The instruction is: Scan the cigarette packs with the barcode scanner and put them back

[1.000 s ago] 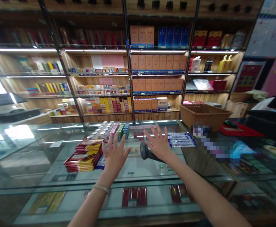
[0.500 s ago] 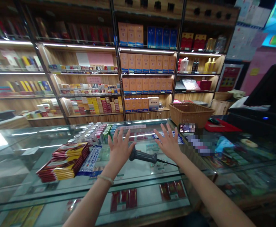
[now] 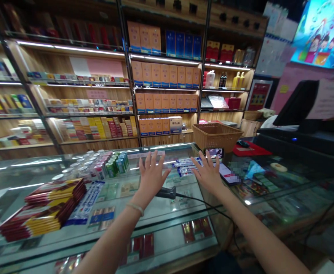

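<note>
My left hand (image 3: 152, 179) is held over the glass counter (image 3: 155, 215), fingers spread, with nothing in it. It partly covers a dark handheld scanner (image 3: 167, 193); only the handle and its cord show. My right hand (image 3: 208, 176) is also spread and bare, near some blue-and-white packets (image 3: 185, 166). Left of my hands lie stacked red-and-yellow flat packs (image 3: 45, 207), with a row of blue-and-white strip packets (image 3: 85, 203) beside them. Behind these stand several small round containers (image 3: 98, 165) with white, pink and green colouring.
A brown woven basket (image 3: 216, 137) stands at the counter's back right. In front of it are a propped phone (image 3: 214, 153) and another phone (image 3: 229, 176) lying flat. A black monitor (image 3: 296, 102) is at right. Shelves with orange boxes (image 3: 164, 75) line the wall.
The view has turned to the right, so the counter goods sit further left. My left hand now covers more of the scanner. Both hands stay spread.
</note>
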### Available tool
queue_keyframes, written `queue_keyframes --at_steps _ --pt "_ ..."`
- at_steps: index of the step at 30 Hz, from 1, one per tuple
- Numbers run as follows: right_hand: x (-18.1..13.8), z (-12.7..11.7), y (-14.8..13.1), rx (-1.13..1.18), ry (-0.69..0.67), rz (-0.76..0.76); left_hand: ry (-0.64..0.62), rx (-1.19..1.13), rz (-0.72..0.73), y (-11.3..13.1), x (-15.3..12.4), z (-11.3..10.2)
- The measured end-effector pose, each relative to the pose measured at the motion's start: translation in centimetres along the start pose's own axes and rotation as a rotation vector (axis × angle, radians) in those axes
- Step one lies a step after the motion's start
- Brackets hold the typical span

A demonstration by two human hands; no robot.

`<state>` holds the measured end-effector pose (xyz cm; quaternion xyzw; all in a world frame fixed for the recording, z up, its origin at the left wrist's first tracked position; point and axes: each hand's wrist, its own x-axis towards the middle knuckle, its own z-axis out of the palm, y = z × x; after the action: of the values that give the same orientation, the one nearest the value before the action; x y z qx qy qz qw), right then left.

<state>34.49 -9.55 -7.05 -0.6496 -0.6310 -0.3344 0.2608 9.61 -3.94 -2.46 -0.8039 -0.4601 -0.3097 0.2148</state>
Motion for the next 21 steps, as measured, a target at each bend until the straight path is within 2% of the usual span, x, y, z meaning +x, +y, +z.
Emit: queue_keyframes --at_steps 7,11,21 --pt "0.1 1.3 2.4 -0.038 0.001 0.061 -0.100 -0.043 0.066 1.3 1.0 1.6" --pt "0.4 2.8 3.8 -0.056 0.011 0.089 -0.102 -0.086 0.133 2.2 1.5 2.7" --pt "0.4 4.7 5.3 -0.057 -0.022 0.078 -0.139 -0.107 0.125 3.6 2.9 4.8"
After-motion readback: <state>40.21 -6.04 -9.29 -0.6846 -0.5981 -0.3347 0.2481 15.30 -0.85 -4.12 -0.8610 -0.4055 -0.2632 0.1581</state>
